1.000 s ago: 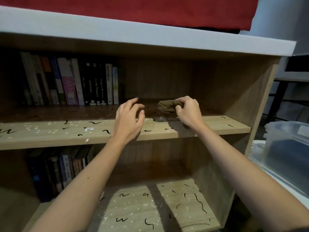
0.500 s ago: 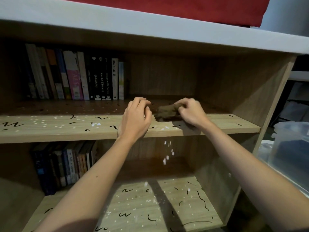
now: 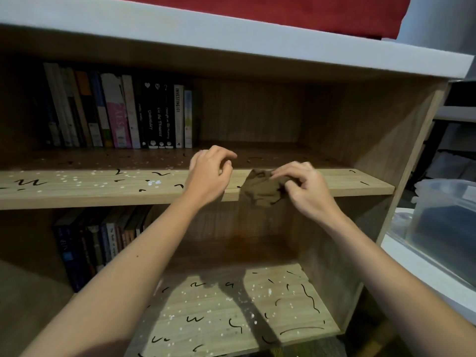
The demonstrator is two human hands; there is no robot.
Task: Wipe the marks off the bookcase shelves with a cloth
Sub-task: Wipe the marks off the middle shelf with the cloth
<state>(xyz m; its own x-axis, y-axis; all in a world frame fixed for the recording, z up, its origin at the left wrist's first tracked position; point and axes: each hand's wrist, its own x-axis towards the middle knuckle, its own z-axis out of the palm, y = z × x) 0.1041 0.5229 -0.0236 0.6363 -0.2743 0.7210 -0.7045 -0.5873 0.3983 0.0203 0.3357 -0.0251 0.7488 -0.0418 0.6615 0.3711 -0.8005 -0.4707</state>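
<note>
While my right hand (image 3: 306, 186) pinches the brown cloth (image 3: 260, 191) at the front edge of the upper shelf (image 3: 360, 188), the cloth bunches under my fingertips and drapes over that edge. My left hand (image 3: 208, 176), just beside it, holds nothing, its fingers loosely curled over the shelf. Black marks (image 3: 29, 182) and white specks (image 3: 74, 179) lie to the left of that hand, with more on the lower shelf (image 3: 211, 305) beneath both hands.

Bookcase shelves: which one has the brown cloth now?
The upper marked wooden shelf: the crumpled brown cloth hangs over its front edge, pinched by the right hand. The lower shelf has none.
</note>
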